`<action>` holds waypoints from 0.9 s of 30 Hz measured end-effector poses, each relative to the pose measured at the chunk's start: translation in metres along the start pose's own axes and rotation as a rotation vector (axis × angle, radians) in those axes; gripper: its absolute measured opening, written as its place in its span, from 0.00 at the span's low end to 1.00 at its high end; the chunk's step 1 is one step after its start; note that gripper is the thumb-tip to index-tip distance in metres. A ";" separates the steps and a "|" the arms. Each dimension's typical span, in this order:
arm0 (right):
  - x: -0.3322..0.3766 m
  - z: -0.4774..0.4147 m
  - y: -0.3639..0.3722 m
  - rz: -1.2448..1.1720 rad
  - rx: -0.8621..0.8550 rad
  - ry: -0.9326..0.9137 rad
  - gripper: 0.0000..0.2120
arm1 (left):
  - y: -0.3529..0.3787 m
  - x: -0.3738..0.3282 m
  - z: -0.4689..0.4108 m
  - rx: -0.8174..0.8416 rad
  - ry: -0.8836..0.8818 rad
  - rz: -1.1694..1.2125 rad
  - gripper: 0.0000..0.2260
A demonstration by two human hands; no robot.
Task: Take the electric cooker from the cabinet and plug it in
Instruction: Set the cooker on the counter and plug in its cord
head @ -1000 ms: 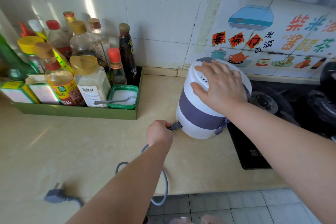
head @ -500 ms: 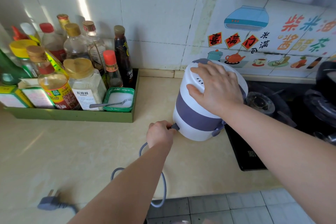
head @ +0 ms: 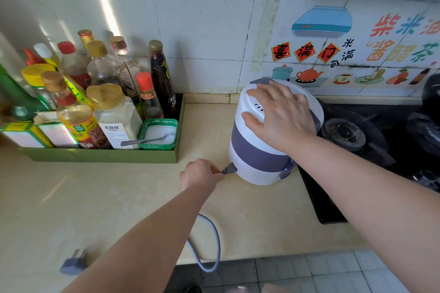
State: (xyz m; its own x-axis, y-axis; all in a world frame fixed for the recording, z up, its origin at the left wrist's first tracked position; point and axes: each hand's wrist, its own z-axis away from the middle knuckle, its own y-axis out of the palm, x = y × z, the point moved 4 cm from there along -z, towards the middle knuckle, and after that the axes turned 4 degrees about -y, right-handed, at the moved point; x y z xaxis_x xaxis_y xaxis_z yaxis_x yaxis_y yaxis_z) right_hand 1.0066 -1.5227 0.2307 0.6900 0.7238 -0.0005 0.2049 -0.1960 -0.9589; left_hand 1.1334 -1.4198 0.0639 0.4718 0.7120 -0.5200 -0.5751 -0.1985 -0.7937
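Observation:
The white and purple electric cooker (head: 252, 150) stands upright on the beige counter (head: 107, 197), beside the black stove. My right hand (head: 281, 114) lies flat on its lid, fingers spread. My left hand (head: 200, 173) is closed around the grey cable connector (head: 229, 169), which sits in the socket low on the cooker's left side. The grey cable (head: 212, 245) loops over the counter's front edge. Its wall plug (head: 73, 263) lies loose on the counter at the lower left.
A green tray (head: 102, 156) at the back left holds several bottles, jars and a green salt dish with a spoon (head: 159, 134). A black gas stove (head: 357, 150) fills the right side. The tiled wall stands close behind.
My left hand has stayed on the connector at the cooker's base, which now looks seated in the socket. The view shifted slightly right. My right hand has stayed on the lid.

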 end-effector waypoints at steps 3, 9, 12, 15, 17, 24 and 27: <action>-0.001 -0.001 0.000 0.012 0.047 0.011 0.32 | 0.002 -0.001 0.005 0.034 -0.013 -0.002 0.06; -0.002 -0.003 0.002 0.057 0.097 0.003 0.35 | 0.015 -0.004 0.006 -0.020 -0.053 0.072 0.06; -0.001 -0.004 0.001 0.063 0.102 0.004 0.34 | 0.018 -0.006 0.004 -0.058 -0.060 0.067 0.07; -0.001 -0.003 0.003 0.062 0.113 0.008 0.34 | 0.019 -0.008 0.000 -0.073 -0.061 0.044 0.08; -0.001 -0.003 0.003 0.061 0.113 0.009 0.34 | 0.020 -0.009 0.000 -0.077 -0.079 0.040 0.08; 0.001 -0.003 0.004 0.070 0.103 0.002 0.34 | 0.019 -0.018 0.004 -0.088 -0.117 -0.023 0.08; 0.000 -0.003 0.004 0.066 0.100 -0.002 0.33 | 0.019 -0.021 0.007 -0.104 -0.117 -0.051 0.09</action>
State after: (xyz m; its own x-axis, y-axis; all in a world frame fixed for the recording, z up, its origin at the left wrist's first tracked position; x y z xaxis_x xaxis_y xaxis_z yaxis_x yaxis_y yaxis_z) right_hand 1.0092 -1.5253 0.2280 0.6983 0.7128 -0.0651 0.0885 -0.1762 -0.9804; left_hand 1.1083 -1.4341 0.0619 0.4137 0.7954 -0.4430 -0.4772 -0.2249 -0.8495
